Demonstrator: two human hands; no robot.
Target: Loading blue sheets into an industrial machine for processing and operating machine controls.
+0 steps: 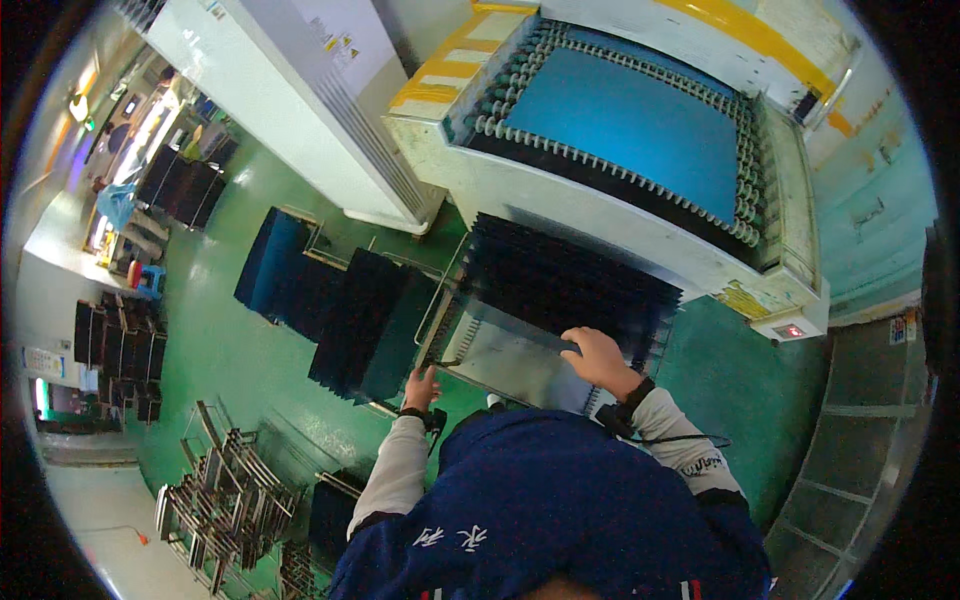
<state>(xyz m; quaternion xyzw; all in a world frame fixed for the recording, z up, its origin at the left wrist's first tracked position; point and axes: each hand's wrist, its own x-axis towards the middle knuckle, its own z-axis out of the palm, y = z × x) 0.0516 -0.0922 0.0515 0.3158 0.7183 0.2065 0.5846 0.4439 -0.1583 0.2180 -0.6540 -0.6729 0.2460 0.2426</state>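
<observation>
In front of me stands a wire rack [440, 310] with a row of thin dark panels [565, 280] upright in its far part. The near part shows a pale, shiny base [510, 360] with toothed slot strips along its sides. My right hand [600, 362] is over the rack at the nearest panels, thumb and fingers apart; whether it touches a panel edge I cannot tell. My left hand [422, 388] is by the rack's near left corner, fingers raised and apart, with nothing visible in it.
Beyond the rack stands a roller machine [610, 215] with a blue sheet [630, 120] on its rollers. To the left are more racks of dark panels [370, 320] and a white cabinet [300, 110]. Bare metal racks [225, 500] are heaped lower left. People work far left.
</observation>
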